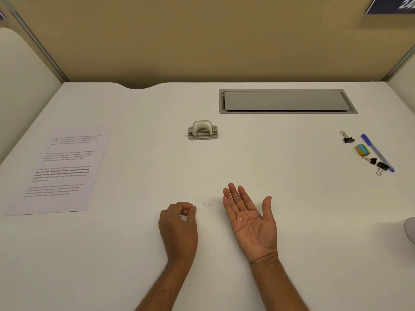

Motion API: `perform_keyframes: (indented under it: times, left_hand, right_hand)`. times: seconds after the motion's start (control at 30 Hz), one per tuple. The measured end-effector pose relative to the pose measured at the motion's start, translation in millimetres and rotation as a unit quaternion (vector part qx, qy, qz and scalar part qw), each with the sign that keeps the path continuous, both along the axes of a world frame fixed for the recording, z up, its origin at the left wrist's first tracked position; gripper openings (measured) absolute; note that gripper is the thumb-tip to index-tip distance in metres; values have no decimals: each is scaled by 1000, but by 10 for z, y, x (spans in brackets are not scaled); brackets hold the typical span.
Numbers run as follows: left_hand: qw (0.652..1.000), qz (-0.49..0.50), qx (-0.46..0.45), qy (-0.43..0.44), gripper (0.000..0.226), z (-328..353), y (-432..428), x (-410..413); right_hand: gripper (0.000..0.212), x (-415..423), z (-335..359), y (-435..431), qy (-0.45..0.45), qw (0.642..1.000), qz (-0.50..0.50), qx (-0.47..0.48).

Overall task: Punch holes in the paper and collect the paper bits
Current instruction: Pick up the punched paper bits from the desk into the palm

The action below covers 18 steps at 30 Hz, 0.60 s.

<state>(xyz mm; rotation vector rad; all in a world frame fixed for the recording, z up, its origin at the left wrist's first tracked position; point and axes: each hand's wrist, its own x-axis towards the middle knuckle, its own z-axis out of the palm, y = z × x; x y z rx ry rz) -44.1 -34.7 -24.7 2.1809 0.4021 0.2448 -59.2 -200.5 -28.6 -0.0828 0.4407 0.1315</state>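
In the lower middle of the frame the right hand (249, 221) lies palm up just above the white table (314, 221), fingers straight and lightly spread, thumb out to the side, with two white paper bits (243, 217) resting in the hollow of the palm. To its left, the left hand (178, 223) is turned knuckles up, its fingers curled and the thumb and forefinger drawn together in a pinch at the table surface. A pale speck shows right at those tips, but it is too small to tell whether it is held between them. Between the two hands, a few more faint white bits lie loose on the table, nearer the left fingertips than the right palm. Higher up, about the centre of the frame, the grey hole punch (203, 130) stands alone, well apart from both hands. At the left of the frame the printed paper (58, 170) lies flat, slightly skewed, with several blocks of text on it. At the right edge sit three black binder clips (348, 139), a small yellow and blue box (362, 150) and a blue pen (377, 152) laid diagonally, close together. Above them, in the upper right, a grey metal flap (285, 101) is set into the table before the tan partition (202, 41).
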Motion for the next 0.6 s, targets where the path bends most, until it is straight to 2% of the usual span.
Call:
perform_keyframes:
  times: [0.27, 0.33, 0.5, 0.6]
  left_hand:
    - [997, 16, 64, 29, 17, 2, -174, 104]
    - [998, 10, 55, 32, 17, 7, -192, 132]
    - [999, -2, -38, 0, 5, -22, -70, 11]
    - [999, -12, -13, -29, 11, -83, -58, -154]
  right_hand:
    - [74, -1, 19, -2, 10, 1000, 1, 2]
    - [74, -5, 21, -7, 11, 1000, -1, -1]
    - [74, -10, 48, -8, 14, 1000, 1, -3]
    - [74, -5, 52, -9, 14, 1000, 2, -4]
